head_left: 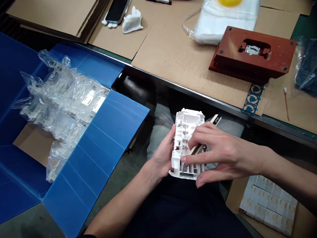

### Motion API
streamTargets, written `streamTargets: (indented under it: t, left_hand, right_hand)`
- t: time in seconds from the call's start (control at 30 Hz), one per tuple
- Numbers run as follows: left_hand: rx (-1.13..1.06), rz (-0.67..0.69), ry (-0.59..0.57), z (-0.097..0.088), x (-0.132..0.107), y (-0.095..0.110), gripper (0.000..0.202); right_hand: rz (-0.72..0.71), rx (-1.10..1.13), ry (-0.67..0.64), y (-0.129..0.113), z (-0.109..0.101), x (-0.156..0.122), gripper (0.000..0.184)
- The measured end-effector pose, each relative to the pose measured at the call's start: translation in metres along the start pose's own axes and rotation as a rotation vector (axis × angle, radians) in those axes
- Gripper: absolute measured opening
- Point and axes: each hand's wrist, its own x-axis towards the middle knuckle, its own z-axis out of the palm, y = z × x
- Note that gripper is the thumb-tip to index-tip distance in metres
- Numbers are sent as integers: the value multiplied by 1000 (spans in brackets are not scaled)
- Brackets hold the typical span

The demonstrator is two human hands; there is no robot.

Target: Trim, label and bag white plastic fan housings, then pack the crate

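Left hand (163, 156) grips a white ribbed plastic housing (182, 145) by its side, holding it over the person's grey trousers (159, 132), just off the edge of the table (170, 61). The right hand (220, 152) bends over the housing, fingers closed around a slim cream-and-black tool (196, 149) that slants down to the ribs. Bagged parts (71, 99) fill much of an open blue box (99, 142) to the left; a red fixture (232, 43) sits on the table.
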Motion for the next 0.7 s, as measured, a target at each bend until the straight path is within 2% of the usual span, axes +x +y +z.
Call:
streamTargets:
  t: [0.3, 0.4, 0.47, 0.6, 0.7]
  left_hand:
    - [23, -37, -36, 0, -3, 3, 60]
    - [15, -33, -45, -2, -4, 5, 62]
    - [-7, 0, -59, -6, -4, 7, 62]
    - [-32, 166, -75, -14, -6, 13, 57]
    - [-18, 228, -82, -12, -9, 20, 58]
  right_hand:
    - [13, 7, 17, 0, 3, -2, 33]
    - [26, 73, 63, 4, 2, -5, 35]
    - [81, 108, 148, 7, 1, -8, 33]
    - [330, 75, 431, 11, 7, -15, 32]
    - [453, 113, 532, 11, 17, -20, 32]
